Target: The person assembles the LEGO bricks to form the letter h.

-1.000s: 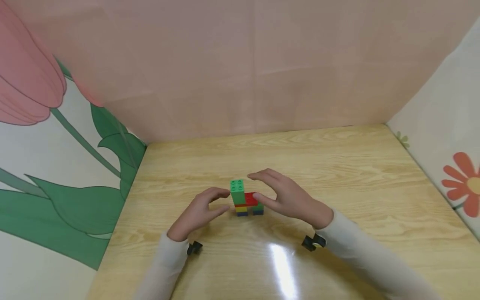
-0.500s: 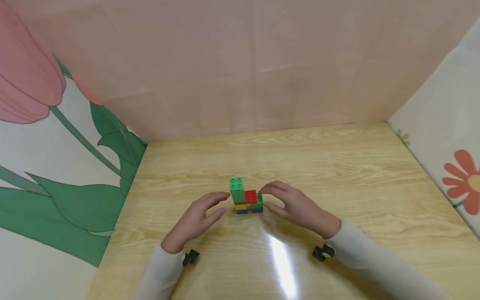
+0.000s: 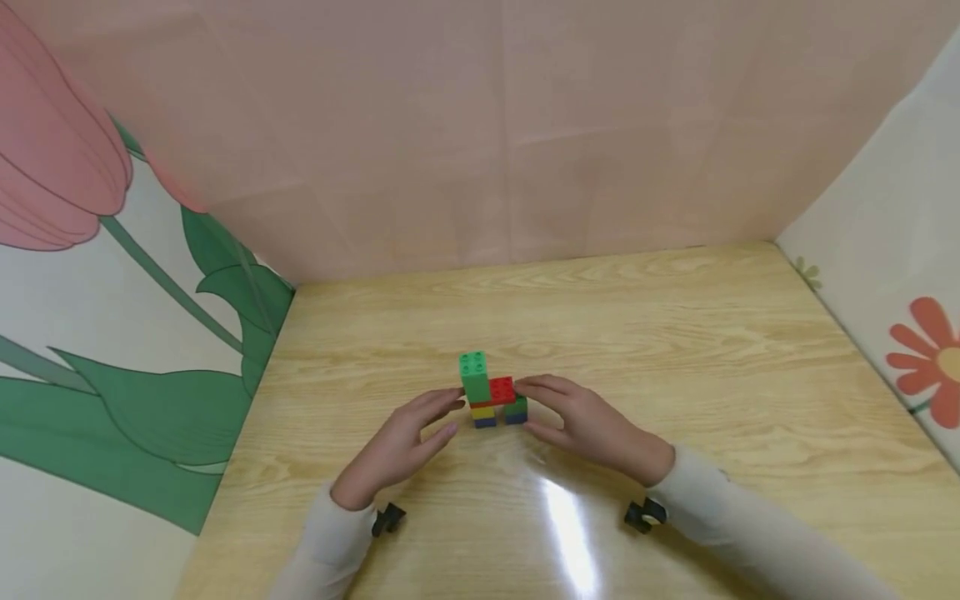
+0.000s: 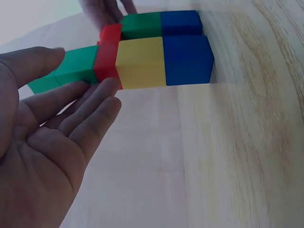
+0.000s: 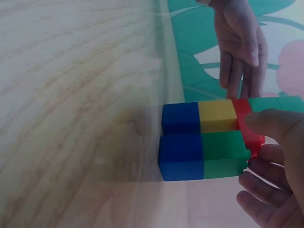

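Observation:
A toy building-brick model stands upright on the wooden table. Its left column stacks a blue brick [image 4: 188, 60], a yellow brick [image 4: 141, 62], a red brick [image 3: 501, 389] and light green bricks [image 3: 474, 375] on top. The red brick reaches right over a shorter column, a dark green brick [image 5: 225, 154] on another blue brick [image 5: 181, 156]. My left hand [image 3: 397, 446] is at the left column, fingers nearly straight, fingertips right at the red and green bricks. On the other side, my right hand [image 3: 592, 425] has relaxed fingers beside the red brick's end and the dark green brick.
The wood-grain table [image 3: 675, 333] extends around the model, with a bright light reflection [image 3: 566, 533] in front. A pink cloth backdrop [image 3: 495, 150] rises behind. Flower-printed panels [image 3: 247, 358] border the sides. Small black wrist devices [image 3: 388, 518] hang under both sleeves.
My right hand has drawn back from over the red brick to the model's right side, uncovering the dark green brick, then edged slightly left again. My left hand has barely shifted; the model stays standing.

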Action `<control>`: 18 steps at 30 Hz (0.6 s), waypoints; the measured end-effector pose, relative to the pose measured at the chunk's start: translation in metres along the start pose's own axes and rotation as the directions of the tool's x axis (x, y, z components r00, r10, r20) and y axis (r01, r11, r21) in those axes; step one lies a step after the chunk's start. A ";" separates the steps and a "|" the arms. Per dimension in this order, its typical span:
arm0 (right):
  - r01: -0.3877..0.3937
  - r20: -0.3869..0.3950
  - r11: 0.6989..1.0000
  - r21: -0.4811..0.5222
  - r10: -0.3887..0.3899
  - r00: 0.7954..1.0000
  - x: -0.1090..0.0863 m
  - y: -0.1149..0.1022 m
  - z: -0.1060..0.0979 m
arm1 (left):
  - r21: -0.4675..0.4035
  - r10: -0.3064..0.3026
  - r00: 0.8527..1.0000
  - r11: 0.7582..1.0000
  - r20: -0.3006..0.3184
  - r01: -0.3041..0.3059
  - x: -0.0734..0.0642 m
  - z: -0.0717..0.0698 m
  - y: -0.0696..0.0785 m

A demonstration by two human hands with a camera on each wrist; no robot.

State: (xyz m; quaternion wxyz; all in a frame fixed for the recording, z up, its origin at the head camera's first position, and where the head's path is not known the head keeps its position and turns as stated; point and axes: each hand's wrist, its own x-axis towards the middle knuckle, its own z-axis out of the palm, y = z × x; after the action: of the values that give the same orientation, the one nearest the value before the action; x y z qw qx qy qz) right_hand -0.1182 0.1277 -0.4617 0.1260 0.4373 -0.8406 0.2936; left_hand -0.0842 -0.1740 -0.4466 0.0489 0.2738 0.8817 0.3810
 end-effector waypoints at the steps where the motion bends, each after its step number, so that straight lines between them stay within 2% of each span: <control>1: -0.001 -0.002 1.000 -0.002 0.001 1.000 0.000 0.000 0.001 | -0.010 0.005 1.000 1.000 0.003 -0.005 0.000 0.000 0.000; 9: -0.080 0.046 0.996 -0.031 0.082 0.996 0.005 0.008 0.002 | -0.162 -0.006 1.000 0.987 0.016 0.008 0.013 -0.001 0.000; 13: -0.135 0.073 0.991 -0.024 0.137 0.988 0.008 0.014 0.006 | -0.162 -0.003 1.000 0.987 0.021 0.006 0.021 0.000 -0.004; 14: -0.146 0.071 0.989 -0.020 0.147 0.987 0.009 0.016 0.007 | -0.152 0.000 1.000 0.988 0.023 0.004 0.024 0.003 -0.010; 18: -0.190 0.054 0.982 -0.002 0.190 0.980 0.012 0.019 0.010 | -0.149 -0.009 0.999 0.989 0.046 0.016 0.033 0.007 -0.012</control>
State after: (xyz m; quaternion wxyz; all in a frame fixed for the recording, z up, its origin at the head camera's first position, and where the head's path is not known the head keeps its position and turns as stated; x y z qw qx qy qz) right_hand -0.1401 0.1226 -0.4711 0.0742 0.3630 -0.8812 0.2936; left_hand -0.1153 -0.1591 -0.4564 0.0913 0.2725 0.8511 0.4394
